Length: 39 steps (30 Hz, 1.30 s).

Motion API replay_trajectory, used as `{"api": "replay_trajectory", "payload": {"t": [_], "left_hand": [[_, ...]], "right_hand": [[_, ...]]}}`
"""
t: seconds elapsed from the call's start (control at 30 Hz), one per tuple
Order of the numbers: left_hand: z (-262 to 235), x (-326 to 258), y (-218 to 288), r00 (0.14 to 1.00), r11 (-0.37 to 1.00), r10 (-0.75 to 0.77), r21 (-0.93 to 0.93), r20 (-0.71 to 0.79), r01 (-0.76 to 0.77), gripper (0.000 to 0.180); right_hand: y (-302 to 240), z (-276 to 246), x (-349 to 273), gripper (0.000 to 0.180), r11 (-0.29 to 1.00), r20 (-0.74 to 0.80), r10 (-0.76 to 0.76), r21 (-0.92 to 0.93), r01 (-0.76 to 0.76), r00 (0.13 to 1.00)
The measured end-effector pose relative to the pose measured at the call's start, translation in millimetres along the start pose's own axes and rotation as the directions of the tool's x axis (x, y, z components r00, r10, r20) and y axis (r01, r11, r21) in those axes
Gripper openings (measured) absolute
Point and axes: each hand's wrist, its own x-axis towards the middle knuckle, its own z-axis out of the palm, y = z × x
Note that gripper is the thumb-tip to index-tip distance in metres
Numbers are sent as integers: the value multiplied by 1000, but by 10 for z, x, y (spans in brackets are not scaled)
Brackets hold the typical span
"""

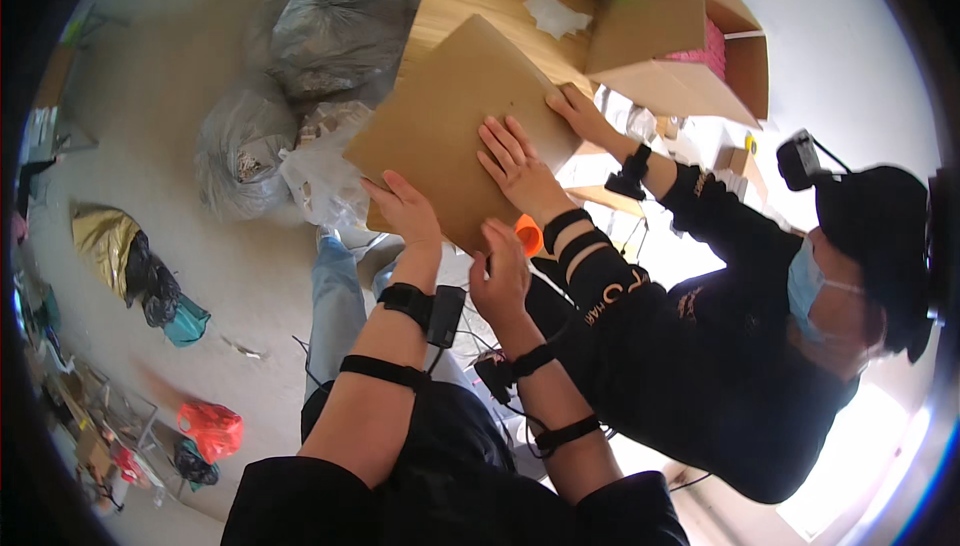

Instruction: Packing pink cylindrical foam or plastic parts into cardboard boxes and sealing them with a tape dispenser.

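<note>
L hand (405, 214) splayed agst cardboard (440, 116) edge | R hand (502, 271) at near corner, can't tell grip | co-worker's hands (522, 171) beyond, prob. steadying it

Holds both bare forearms (372, 408) stretched forward, with left hand (412, 212) spread and angled up and left, and right hand (502, 274) slightly farther back with loosely bent fingers.

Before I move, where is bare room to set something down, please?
Bare floor lies between the teal bag and your left leg. A small strip of bare table separates the cardboard from the white scrap. Crowded: around the cardboard, with your left hand, right hand and the co-worker's hands.
</note>
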Motion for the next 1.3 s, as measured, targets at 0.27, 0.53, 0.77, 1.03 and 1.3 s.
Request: {"api": "replay_trajectory", "payload": {"t": [0.27, 0.53, 0.77, 1.03, 1.3], "left_hand": [[113, -80, -6, 984, 907, 151, -408, 90, -102, 77], [-287, 404, -547, 927, 919, 200, -389, 316, -66, 79], [-1055, 970, -287, 998, 965, 17, -261, 63, 0, 59], [-662, 722, 977, 545, 818, 500, -159, 673, -553, 25], [-360, 610, 1757, 89, 920, 55, -16, 995, -392, 22]], "right_hand": [[1267, 731, -860, 35, 812, -414, 472, -139, -567, 778], [1896, 1300, -446, 44, 719, -176, 592, -325, -614, 787], [1317, 1067, -535, 35, 639, -243, 742, -26, -769, 625], [-223, 400, -1541, 44, 559, -284, 829, 478, -678, 483], [-1798, 118, -746, 31, 129, 95, 838, 923, -363, 538]]}}
